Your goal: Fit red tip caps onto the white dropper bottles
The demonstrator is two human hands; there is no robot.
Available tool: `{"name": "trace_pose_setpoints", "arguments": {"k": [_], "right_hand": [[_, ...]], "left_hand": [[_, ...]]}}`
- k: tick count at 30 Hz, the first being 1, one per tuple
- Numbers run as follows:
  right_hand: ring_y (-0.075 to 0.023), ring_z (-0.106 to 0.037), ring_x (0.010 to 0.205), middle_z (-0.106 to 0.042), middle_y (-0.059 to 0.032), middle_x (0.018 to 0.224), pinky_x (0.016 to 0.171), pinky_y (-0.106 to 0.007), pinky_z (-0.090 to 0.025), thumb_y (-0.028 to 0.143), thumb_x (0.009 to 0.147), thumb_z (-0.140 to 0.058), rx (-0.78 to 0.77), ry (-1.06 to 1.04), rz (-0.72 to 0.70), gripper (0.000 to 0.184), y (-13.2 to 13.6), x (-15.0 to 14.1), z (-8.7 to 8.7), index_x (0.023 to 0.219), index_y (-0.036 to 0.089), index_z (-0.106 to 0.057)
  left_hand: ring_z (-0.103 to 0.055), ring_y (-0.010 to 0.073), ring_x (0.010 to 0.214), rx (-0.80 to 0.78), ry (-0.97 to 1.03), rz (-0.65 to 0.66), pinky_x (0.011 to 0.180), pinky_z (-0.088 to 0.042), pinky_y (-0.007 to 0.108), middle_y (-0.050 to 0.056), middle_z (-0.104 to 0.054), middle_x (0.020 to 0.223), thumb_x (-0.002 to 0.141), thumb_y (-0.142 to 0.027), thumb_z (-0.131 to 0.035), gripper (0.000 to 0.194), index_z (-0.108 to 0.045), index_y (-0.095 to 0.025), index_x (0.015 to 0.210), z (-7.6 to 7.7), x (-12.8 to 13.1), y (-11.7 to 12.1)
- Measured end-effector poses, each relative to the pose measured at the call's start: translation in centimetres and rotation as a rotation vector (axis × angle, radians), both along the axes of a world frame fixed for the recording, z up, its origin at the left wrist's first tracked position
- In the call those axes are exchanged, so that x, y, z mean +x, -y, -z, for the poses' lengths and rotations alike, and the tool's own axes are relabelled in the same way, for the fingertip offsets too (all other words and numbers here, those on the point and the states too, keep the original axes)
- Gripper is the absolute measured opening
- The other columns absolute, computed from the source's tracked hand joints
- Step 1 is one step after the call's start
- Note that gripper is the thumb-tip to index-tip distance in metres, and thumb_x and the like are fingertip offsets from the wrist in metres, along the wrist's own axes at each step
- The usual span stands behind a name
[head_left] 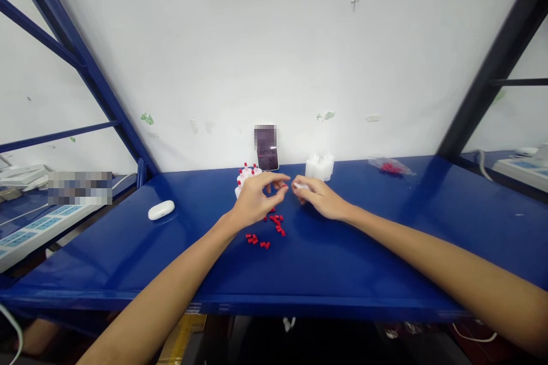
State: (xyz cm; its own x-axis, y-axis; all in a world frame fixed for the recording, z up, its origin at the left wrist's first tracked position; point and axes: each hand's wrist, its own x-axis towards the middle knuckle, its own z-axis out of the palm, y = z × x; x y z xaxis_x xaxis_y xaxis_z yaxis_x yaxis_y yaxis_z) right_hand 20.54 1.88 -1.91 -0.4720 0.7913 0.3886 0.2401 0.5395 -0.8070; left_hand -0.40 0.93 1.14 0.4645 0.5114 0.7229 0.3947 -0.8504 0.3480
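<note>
My left hand (260, 195) is closed in a pinch, with a speck of red between thumb and fingertips that looks like a small red cap (286, 185). Facing it, my right hand (320, 196) wraps its fingers round a small white bottle (301, 186), mostly hidden by the fingers. A narrow gap separates the two hands. Under and in front of my left hand lie several loose red caps (278, 228) on the blue table. Behind that hand stand several white bottles with red tips (247, 172), partly covered by it.
White bottles without red tips (319, 167) stand together behind my right hand. A phone (267, 148) leans on the wall. At the right lies a clear bag of red caps (391, 166); at the left, a white earbud case (161, 210). Blue posts flank the blue table (363, 274).
</note>
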Motion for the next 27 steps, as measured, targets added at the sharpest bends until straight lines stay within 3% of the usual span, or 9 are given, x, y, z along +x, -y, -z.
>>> {"name": "trace_pose_setpoints", "arguments": {"k": [2, 5, 11, 17, 27], "right_hand": [[-0.0142, -0.05, 0.061, -0.049, 0.0034, 0.068, 0.062, -0.028, -0.041, 0.033, 0.091, -0.048, 0.007, 0.004, -0.004, 0.018, 0.2, -0.2, 0.0, 0.078, 0.021, -0.049], [-0.0139, -0.047, 0.06, -0.048, 0.0026, 0.066, 0.059, -0.028, -0.039, 0.03, 0.09, -0.046, -0.014, -0.02, -0.036, 0.018, 0.6, -0.5, -0.1, 0.074, 0.02, -0.047], [-0.0138, -0.046, 0.059, -0.048, 0.0013, 0.066, 0.056, -0.028, -0.039, 0.041, 0.096, -0.041, -0.036, -0.093, -0.097, 0.032, 0.9, -0.7, -0.1, 0.078, 0.018, -0.055], [-0.0122, -0.044, 0.054, -0.045, 0.0028, 0.058, 0.053, -0.026, -0.034, 0.056, 0.096, -0.043, -0.001, -0.055, -0.05, 0.049, 0.6, -0.5, 0.3, 0.065, 0.019, -0.047], [-0.0132, -0.047, 0.049, -0.05, 0.0011, 0.051, 0.051, -0.026, -0.033, 0.065, 0.089, -0.047, -0.015, 0.074, 0.057, 0.055, 0.6, -0.3, 0.0, 0.062, 0.017, -0.056]], "left_hand": [[-0.065, 0.0145, 0.078, -0.012, 0.103, -0.008, 0.073, -0.052, 0.028, 0.005, -0.073, 0.09, 0.091, -0.02, -0.061, 0.019, -0.071, -0.018, 0.107, 0.2, 0.5, 0.2], [-0.068, 0.0169, 0.083, -0.102, 0.166, -0.007, 0.075, -0.054, 0.03, 0.006, -0.076, 0.094, 0.09, -0.024, -0.064, 0.014, -0.074, -0.018, 0.098, 0.7, 1.1, 0.4], [-0.069, 0.0172, 0.077, -0.19, 0.135, 0.004, 0.072, -0.054, 0.029, 0.005, -0.077, 0.09, 0.088, -0.023, -0.067, 0.012, -0.075, -0.018, 0.093, 1.1, 1.3, 0.6], [-0.067, 0.016, 0.081, -0.17, 0.075, 0.065, 0.074, -0.053, 0.028, 0.005, -0.075, 0.091, 0.089, -0.021, -0.064, 0.01, -0.073, -0.017, 0.093, 1.3, 1.2, 0.6], [-0.062, 0.0149, 0.075, -0.173, 0.045, 0.102, 0.07, -0.049, 0.028, 0.005, -0.071, 0.083, 0.091, -0.02, -0.061, 0.011, -0.071, -0.015, 0.089, 1.3, 1.4, 0.7]]}}
